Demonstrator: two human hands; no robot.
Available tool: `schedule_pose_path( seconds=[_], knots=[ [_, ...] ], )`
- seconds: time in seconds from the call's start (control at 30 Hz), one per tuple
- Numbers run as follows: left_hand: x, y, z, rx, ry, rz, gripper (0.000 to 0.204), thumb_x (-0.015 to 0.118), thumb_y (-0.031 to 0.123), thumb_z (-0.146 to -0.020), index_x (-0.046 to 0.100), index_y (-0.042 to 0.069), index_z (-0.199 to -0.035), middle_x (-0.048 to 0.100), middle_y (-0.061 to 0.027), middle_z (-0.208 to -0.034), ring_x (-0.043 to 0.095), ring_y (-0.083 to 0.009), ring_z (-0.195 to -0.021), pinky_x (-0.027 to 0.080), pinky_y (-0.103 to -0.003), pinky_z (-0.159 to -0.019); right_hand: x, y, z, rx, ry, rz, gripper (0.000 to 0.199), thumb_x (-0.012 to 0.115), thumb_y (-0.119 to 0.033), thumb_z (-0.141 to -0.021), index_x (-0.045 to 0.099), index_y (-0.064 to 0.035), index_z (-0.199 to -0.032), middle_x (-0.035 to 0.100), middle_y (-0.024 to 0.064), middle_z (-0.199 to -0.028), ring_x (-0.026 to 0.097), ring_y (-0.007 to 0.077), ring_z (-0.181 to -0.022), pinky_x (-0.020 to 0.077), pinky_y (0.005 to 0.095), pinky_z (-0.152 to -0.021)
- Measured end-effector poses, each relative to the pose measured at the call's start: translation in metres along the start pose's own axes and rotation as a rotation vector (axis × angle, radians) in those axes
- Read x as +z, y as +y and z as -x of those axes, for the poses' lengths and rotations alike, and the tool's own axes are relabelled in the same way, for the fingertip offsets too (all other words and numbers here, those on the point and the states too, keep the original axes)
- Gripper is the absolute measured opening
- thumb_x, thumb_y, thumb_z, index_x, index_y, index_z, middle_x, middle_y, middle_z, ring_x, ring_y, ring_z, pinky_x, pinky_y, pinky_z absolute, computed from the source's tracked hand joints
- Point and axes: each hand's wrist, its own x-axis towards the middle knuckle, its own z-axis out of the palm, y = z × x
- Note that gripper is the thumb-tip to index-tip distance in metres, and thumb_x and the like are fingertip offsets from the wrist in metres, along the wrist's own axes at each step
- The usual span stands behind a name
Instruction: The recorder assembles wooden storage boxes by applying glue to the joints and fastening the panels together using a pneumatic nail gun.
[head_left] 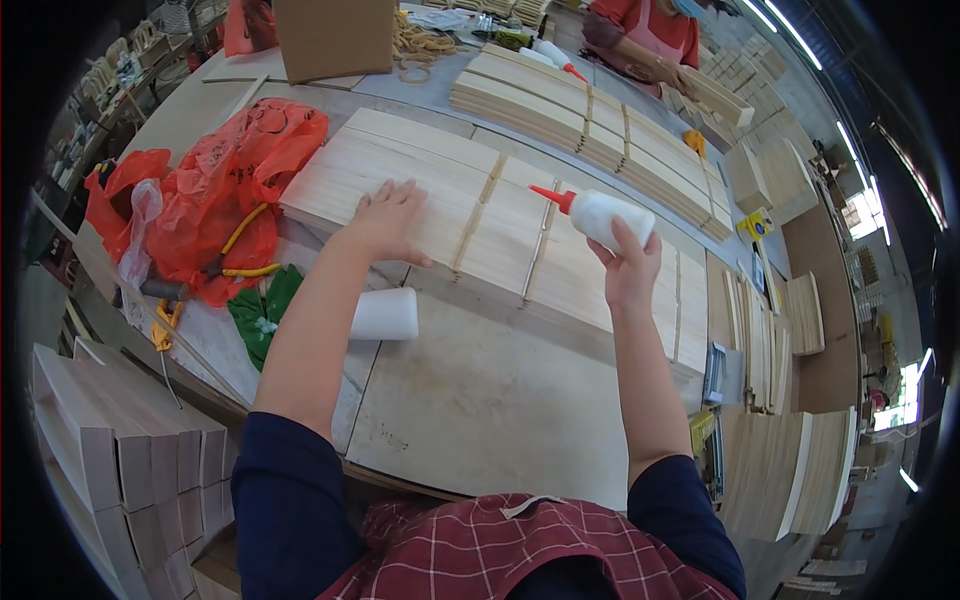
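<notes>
My right hand point(630, 268) holds a white glue bottle point(605, 215) with a red nozzle, tipped sideways so the nozzle points left over a row of pale wooden slats point(560, 262) lying on the workbench. My left hand point(385, 220) lies flat, fingers spread, on the left part of the same row of slats point(350, 165). Thin gaps with cords or strips run between groups of slats. A second white bottle point(385, 314) lies on its side on the bench under my left forearm.
Red plastic bags point(225, 180) and green bits lie at the left. A second row of slats point(590, 115) lies farther back, next to a cardboard box point(335, 38) and rubber bands point(420, 45). Another person in red point(640, 30) works at the far side. Wooden stacks point(120, 440) stand around.
</notes>
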Motion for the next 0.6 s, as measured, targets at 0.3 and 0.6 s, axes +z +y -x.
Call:
schedule_pose_path(
  seconds=[0.3, 0.6],
  knots=[
    [0.005, -0.006, -0.002, -0.001, -0.004, -0.014, 0.101, 0.074, 0.052, -0.056, 0.030, 0.010, -0.136, 0.021, -0.0113, -0.144, 0.016, -0.0339, -0.133, 0.019, -0.052, -0.105, 0.049, 0.055, -0.070, -0.050, 0.120, 0.271, 0.070, 0.077, -0.015, -0.065, 0.033, 0.0010, -0.116, 0.047, 0.0147, -0.110, 0.056, 0.0263, -0.095, 0.0556, 0.0372, -0.068],
    [0.004, -0.007, -0.003, 0.009, 0.017, 0.002, 0.099, 0.075, 0.050, -0.053, 0.034, 0.009, -0.133, 0.023, -0.0132, -0.143, 0.019, -0.0356, -0.132, 0.022, -0.053, -0.103, 0.057, 0.074, -0.090, -0.104, 0.143, 0.389, 0.068, 0.077, -0.016, -0.066, 0.035, 0.0017, -0.116, 0.047, 0.0145, -0.109, 0.057, 0.0241, -0.091, 0.0547, 0.0319, -0.060]
  ],
)
